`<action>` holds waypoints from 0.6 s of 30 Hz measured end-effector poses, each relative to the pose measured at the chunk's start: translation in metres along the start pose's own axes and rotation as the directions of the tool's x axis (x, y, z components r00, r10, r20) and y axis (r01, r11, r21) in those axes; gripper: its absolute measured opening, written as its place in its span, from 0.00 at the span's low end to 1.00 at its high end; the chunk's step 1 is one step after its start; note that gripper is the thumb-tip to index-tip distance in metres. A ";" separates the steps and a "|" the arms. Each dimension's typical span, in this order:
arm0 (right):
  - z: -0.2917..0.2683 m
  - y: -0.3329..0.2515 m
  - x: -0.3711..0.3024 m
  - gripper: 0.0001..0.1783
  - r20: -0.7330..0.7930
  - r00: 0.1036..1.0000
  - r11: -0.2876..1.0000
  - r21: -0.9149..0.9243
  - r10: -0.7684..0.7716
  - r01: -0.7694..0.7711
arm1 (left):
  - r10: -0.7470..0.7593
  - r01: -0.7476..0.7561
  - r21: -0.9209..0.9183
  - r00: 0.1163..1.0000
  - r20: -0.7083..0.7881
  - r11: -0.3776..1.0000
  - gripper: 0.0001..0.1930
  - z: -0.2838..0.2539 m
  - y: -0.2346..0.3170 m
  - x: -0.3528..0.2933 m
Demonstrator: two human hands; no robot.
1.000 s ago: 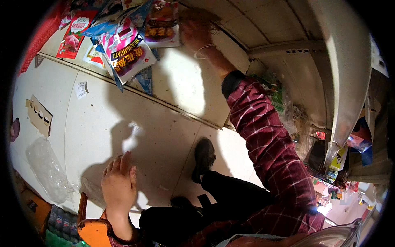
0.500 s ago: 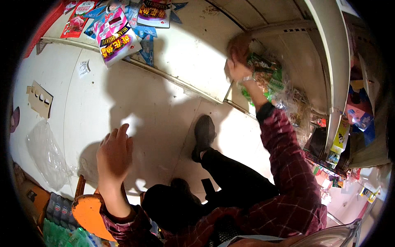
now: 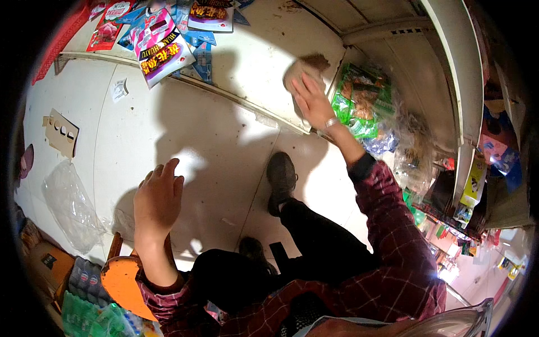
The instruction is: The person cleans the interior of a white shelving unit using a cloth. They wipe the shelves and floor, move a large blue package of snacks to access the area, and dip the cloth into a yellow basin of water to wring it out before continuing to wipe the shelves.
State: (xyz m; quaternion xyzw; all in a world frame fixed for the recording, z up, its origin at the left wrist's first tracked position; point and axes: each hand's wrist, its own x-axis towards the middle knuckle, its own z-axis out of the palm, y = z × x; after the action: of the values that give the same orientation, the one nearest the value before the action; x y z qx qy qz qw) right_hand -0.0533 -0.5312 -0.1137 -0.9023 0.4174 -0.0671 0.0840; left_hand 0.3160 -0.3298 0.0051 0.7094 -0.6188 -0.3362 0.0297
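On the white metal shelf (image 3: 264,78), near its right end, my right hand (image 3: 314,101) presses down on a blurred brown cloth (image 3: 297,70), fingers bent over it. Part of the cloth sticks out beyond the fingertips. Just right of this hand lie green-and-clear food packets (image 3: 365,104). My left hand (image 3: 157,196) hangs over the floor at the lower left, holding nothing, its fingers loosely stretched with small gaps. Flat packets, including a white, pink and purple one (image 3: 163,53), lie on the shelf's left part.
A metal divider (image 3: 463,84) rises at the right. An orange stool (image 3: 120,286) stands by my left forearm, beside packs of bottles (image 3: 84,286). On the floor lie a clear plastic bag (image 3: 70,208), a cardboard piece (image 3: 60,133) and a paper scrap (image 3: 119,90).
My right hand has moved left with the brown cloth, away from the green packets, which show more fully now. My left hand has stayed nearly in place.
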 end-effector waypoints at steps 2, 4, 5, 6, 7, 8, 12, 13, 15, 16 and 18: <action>0.012 -0.010 0.057 0.22 -0.049 0.998 0.997 0.073 0.026 -0.022 | -0.032 0.031 -0.009 0.999 -0.016 0.999 0.14 -0.009 -0.001 -0.007; 0.003 -0.013 0.085 0.21 -0.025 0.999 0.995 0.096 0.025 -0.023 | -0.029 0.025 -0.095 0.999 -0.041 0.995 0.13 -0.006 0.004 -0.003; 0.001 -0.016 0.088 0.21 -0.016 0.999 0.993 0.116 0.027 -0.025 | -0.024 0.020 -0.099 0.999 -0.046 0.995 0.13 -0.004 0.005 -0.004; -0.002 -0.012 0.077 0.22 0.029 0.998 0.991 0.123 -0.057 0.053 | -0.017 0.012 -0.104 0.999 -0.050 0.994 0.13 -0.002 0.006 -0.003; -0.006 -0.009 0.064 0.23 0.064 0.986 0.980 0.139 -0.152 0.142 | -0.019 0.012 -0.104 0.998 -0.065 0.995 0.13 -0.003 0.002 -0.004; -0.010 -0.002 0.048 0.24 0.098 0.963 0.960 0.157 -0.250 0.233 | -0.023 0.014 -0.105 0.996 -0.081 0.994 0.13 -0.003 -0.001 -0.004; -0.034 0.034 -0.052 0.33 0.361 0.894 0.940 0.304 -0.266 0.157 | -0.053 0.049 -0.075 0.997 -0.053 0.996 0.14 -0.009 0.002 -0.008; -0.037 0.030 -0.055 0.33 0.368 0.894 0.951 0.264 -0.256 0.163 | -0.044 0.042 -0.032 0.998 -0.052 0.999 0.14 -0.008 0.002 -0.006; -0.037 0.021 -0.060 0.35 0.387 0.896 0.970 0.187 -0.220 0.158 | -0.007 0.008 0.006 0.998 -0.059 1.000 0.14 -0.006 0.003 -0.004; -0.037 0.015 -0.050 0.35 0.388 0.892 0.969 0.175 -0.230 0.174 | 0.019 -0.019 -0.001 0.997 -0.074 1.000 0.14 -0.005 0.004 -0.003; -0.025 -0.014 -0.012 0.36 0.385 0.887 0.963 0.178 -0.256 0.201 | 0.035 -0.034 0.006 0.996 -0.086 0.999 0.14 -0.006 0.006 -0.001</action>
State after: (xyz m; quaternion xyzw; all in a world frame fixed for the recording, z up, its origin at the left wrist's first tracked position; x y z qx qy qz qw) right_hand -0.0555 -0.5159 -0.0868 -0.9319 0.2760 0.0840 0.2200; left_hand 0.3142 -0.3320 0.0126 0.7124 -0.6299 -0.3034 0.0604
